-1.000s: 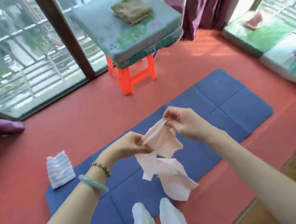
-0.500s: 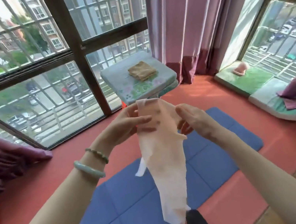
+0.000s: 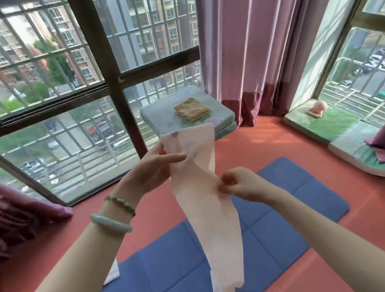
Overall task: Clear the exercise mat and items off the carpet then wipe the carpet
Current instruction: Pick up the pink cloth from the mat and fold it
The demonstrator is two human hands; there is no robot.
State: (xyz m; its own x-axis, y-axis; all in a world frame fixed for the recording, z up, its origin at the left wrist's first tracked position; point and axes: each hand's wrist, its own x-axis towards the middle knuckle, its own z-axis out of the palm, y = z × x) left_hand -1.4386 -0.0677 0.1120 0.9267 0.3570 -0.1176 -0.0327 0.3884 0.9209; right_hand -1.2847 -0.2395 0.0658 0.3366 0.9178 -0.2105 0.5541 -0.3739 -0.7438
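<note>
A long pale pink sheet of thin paper or cloth (image 3: 208, 208) hangs in front of me. My left hand (image 3: 155, 169) holds its top edge between thumb and fingers. My right hand (image 3: 239, 185) pinches the sheet's right edge lower down. Below them a blue segmented exercise mat (image 3: 286, 227) lies flat on the red carpet (image 3: 273, 143). A white striped cloth (image 3: 112, 274) peeks out at the mat's left edge, mostly hidden by my left forearm.
A stack of cushions (image 3: 217, 117) with a folded tan towel (image 3: 191, 112) stands by the window. Green and white cushions (image 3: 339, 133) line the right wall, a pink item (image 3: 317, 109) on one. Purple curtains (image 3: 240, 38) hang at the corner, barred windows (image 3: 41, 93) ahead.
The view has tilted up toward the windows. The sheet has been raised and hangs straighter; my left hand went up to its top edge while my right hand slid down its right side.
</note>
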